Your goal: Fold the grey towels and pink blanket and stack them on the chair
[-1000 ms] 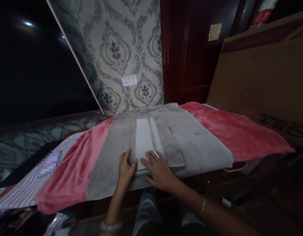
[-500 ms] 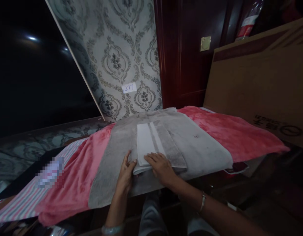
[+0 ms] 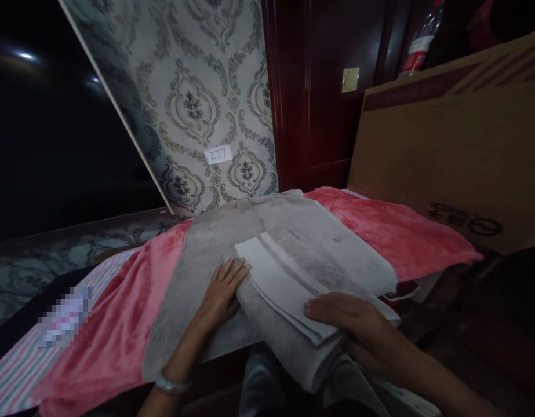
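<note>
A folded grey cloth [image 3: 276, 333] with white layers [image 3: 273, 278] and a grey stripe on top lies slanted, its near end raised over the edge toward my lap. My right hand [image 3: 343, 315] grips that near right end, fingertips on the white layers; its thumb is hidden. My left hand [image 3: 221, 286] lies palm down with fingers stretched out, fingertips touching the far left corner of the white layers. Beneath is a spread grey cloth [image 3: 186, 307], with pink plush fabric [image 3: 115, 324] under it.
Striped fabric [image 3: 15, 359] shows at the left beside a large dark screen [image 3: 67, 145]. A cardboard box [image 3: 445, 145] stands at the right, with a bottle [image 3: 419, 49] behind its top edge. A paper marked 277 [image 3: 218, 154] is on the patterned wall.
The folded cloth has turned, and its near end has come up and toward me to the right with my right hand. My left hand has flattened beside it. The view has shifted slightly.
</note>
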The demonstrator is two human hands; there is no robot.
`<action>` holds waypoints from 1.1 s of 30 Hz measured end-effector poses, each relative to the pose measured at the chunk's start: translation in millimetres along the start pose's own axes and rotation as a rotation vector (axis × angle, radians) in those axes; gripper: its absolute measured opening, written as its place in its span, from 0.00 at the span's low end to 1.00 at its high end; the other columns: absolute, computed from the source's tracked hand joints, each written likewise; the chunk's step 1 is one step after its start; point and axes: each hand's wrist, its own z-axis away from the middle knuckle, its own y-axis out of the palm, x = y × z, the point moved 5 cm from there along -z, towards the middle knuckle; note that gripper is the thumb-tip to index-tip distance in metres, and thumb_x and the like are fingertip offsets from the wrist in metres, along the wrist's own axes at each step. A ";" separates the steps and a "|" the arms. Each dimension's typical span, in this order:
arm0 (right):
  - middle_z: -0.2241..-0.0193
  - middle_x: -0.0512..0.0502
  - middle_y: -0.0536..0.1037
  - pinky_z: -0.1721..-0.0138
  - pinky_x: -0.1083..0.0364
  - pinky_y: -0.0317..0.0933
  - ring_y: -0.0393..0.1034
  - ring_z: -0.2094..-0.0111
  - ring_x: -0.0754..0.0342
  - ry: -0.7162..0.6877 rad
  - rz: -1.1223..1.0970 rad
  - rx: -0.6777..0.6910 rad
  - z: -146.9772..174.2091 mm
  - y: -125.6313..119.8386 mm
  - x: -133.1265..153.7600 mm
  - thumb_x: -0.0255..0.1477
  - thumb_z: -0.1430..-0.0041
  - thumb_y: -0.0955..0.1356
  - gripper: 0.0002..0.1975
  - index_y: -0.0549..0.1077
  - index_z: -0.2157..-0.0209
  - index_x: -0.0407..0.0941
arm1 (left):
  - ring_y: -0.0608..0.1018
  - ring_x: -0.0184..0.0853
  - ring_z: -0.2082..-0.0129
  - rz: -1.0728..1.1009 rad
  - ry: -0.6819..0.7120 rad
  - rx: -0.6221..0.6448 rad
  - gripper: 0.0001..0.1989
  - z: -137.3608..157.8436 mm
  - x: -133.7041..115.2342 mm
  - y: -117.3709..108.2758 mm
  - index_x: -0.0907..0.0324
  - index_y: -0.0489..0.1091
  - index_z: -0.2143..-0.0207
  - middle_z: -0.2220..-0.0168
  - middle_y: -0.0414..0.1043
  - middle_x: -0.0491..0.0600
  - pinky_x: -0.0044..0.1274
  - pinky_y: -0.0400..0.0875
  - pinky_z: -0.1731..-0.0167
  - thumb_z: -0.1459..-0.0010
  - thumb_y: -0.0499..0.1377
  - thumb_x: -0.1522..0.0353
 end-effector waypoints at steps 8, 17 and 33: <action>0.50 0.49 0.80 0.47 0.57 0.70 0.75 0.49 0.54 0.033 0.112 -0.108 29.8 -85.7 38.3 0.25 0.35 0.62 0.24 0.67 0.40 0.55 | 0.56 0.47 0.30 0.029 0.274 0.038 0.36 -31.7 -3.8 -1.3 0.53 0.65 0.36 0.34 0.62 0.55 0.48 0.51 0.33 0.49 0.60 0.74; 0.61 0.53 0.82 0.65 0.58 0.74 0.79 0.65 0.52 0.232 0.284 -0.407 42.4 -168.1 51.2 0.35 0.34 0.64 0.12 0.75 0.52 0.58 | 0.79 0.39 0.48 0.351 0.449 -0.261 0.24 -23.1 -46.0 -31.8 0.54 0.73 0.46 0.51 0.79 0.53 0.34 0.72 0.45 0.45 0.54 0.73; 0.63 0.47 0.80 0.58 0.57 0.66 0.72 0.63 0.59 0.131 -0.014 -0.650 -114.9 -209.1 -105.3 0.38 0.38 0.70 0.14 0.76 0.61 0.40 | 0.72 0.27 0.68 -0.246 -0.231 -0.411 0.20 -77.8 5.7 -245.7 0.68 0.74 0.66 0.76 0.64 0.42 0.25 0.62 0.57 0.43 0.49 0.62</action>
